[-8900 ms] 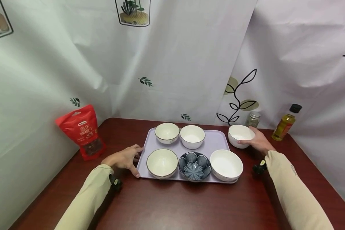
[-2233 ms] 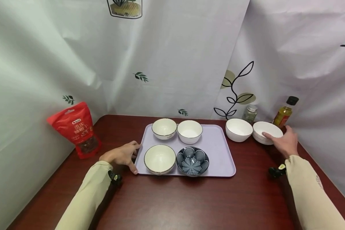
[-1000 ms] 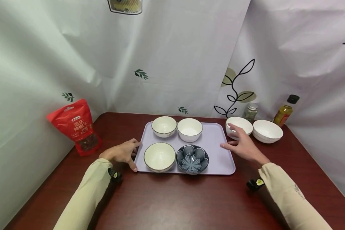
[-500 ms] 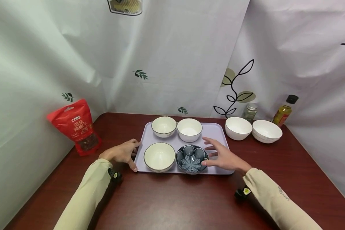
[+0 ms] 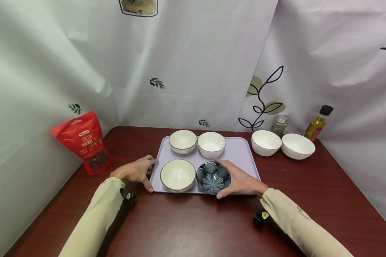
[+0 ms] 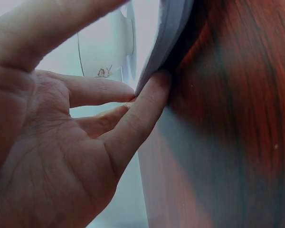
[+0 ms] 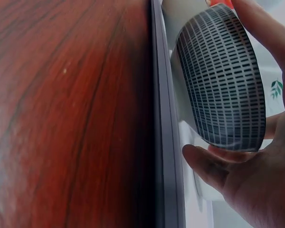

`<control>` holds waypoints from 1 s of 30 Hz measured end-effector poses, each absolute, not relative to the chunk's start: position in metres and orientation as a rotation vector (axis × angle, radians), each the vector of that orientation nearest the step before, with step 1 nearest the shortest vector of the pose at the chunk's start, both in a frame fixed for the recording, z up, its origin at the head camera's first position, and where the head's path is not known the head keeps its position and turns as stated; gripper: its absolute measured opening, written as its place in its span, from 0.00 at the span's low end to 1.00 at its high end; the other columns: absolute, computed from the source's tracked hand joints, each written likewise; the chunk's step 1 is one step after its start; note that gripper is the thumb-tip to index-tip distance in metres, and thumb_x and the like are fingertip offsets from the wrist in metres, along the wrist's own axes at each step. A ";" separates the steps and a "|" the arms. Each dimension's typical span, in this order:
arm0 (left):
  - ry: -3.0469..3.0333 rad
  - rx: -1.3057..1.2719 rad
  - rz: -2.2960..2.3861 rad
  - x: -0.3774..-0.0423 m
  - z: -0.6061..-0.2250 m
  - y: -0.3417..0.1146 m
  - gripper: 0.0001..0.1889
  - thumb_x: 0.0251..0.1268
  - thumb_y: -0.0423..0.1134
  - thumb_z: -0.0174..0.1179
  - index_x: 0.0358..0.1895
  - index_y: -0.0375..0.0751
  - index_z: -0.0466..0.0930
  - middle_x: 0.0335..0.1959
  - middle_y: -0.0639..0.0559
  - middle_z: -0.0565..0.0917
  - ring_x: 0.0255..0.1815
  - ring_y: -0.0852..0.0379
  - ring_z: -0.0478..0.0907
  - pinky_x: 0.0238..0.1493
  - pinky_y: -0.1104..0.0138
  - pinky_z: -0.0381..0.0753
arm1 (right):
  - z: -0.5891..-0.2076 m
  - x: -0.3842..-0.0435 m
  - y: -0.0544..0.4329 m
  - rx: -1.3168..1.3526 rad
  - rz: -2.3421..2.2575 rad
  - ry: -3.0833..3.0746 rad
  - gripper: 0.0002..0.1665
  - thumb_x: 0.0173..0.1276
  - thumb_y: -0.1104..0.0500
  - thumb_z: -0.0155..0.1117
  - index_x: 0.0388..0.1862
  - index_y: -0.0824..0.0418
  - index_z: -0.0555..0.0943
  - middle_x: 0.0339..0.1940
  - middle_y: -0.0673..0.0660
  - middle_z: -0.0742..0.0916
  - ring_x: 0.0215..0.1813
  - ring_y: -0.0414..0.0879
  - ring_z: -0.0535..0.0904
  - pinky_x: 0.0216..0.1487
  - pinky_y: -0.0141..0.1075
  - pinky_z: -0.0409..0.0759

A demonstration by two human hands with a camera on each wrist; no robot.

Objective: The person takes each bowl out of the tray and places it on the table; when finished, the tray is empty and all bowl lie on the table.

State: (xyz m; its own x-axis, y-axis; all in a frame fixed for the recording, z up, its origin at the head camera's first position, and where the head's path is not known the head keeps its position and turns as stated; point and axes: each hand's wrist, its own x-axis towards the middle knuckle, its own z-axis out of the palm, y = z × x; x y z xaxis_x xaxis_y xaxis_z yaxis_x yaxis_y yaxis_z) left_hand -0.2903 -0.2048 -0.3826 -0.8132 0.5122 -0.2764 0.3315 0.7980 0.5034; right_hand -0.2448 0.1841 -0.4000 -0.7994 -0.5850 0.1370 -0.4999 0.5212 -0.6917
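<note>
In the head view, a lavender tray (image 5: 239, 153) carries two small white bowls (image 5: 182, 140) at the back. At the front stand a larger white bowl (image 5: 178, 175) and a dark blue patterned bowl (image 5: 213, 181). My right hand (image 5: 241, 180) curves round the blue bowl's right side, thumb at the near rim and fingers at the far rim. The right wrist view shows its checked outer wall (image 7: 225, 80) beside my fingers. My left hand (image 5: 135, 171) holds the tray's left front corner. Its fingertips (image 6: 154, 88) meet the tray edge in the left wrist view.
Right of the tray stand two white bowls (image 5: 266, 143) side by side, with a spice jar (image 5: 278, 125) and an oil bottle (image 5: 317, 123) behind. A red food pouch (image 5: 86, 141) leans at the left wall. A white curtain (image 5: 193, 64) closes the back of the brown table (image 5: 193, 225).
A white bowl from the tray's front right now stands on the table by the oil bottle, beside another white bowl. My right hand released it and moved left to the blue bowl; my left hand stayed.
</note>
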 end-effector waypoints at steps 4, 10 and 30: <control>2.576 0.640 0.623 -0.291 -0.382 -0.205 0.63 0.32 0.36 0.85 0.74 0.19 0.53 0.62 0.33 0.66 0.60 0.39 0.80 0.62 0.54 0.82 | -0.399 -0.244 0.180 -0.917 -1.149 2.621 0.73 0.39 0.51 0.88 0.79 0.68 0.55 0.75 0.69 0.69 0.76 0.63 0.65 0.77 0.63 0.61; 2.570 0.635 0.621 -0.290 -0.383 -0.204 0.63 0.33 0.36 0.85 0.74 0.19 0.53 0.63 0.33 0.66 0.60 0.40 0.80 0.63 0.55 0.82 | -0.399 -0.244 0.179 -0.901 -1.188 2.613 0.72 0.37 0.51 0.88 0.78 0.69 0.57 0.74 0.68 0.71 0.75 0.62 0.66 0.77 0.63 0.60; 2.590 0.636 0.595 -0.290 -0.382 -0.204 0.62 0.33 0.37 0.85 0.74 0.20 0.55 0.63 0.34 0.67 0.60 0.41 0.80 0.63 0.54 0.81 | -0.402 -0.245 0.186 -0.834 -1.291 2.691 0.67 0.33 0.48 0.88 0.75 0.61 0.67 0.64 0.59 0.80 0.65 0.53 0.75 0.70 0.50 0.71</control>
State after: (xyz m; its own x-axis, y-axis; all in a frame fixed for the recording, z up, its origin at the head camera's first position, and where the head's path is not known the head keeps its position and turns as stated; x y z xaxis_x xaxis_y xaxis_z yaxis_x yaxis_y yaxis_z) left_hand -0.2905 -0.2039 -0.3820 -0.8138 0.5093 -0.2799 0.3362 0.8055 0.4880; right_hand -0.2449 0.1863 -0.4023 -0.8543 -0.4850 0.1867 -0.4491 0.5084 -0.7347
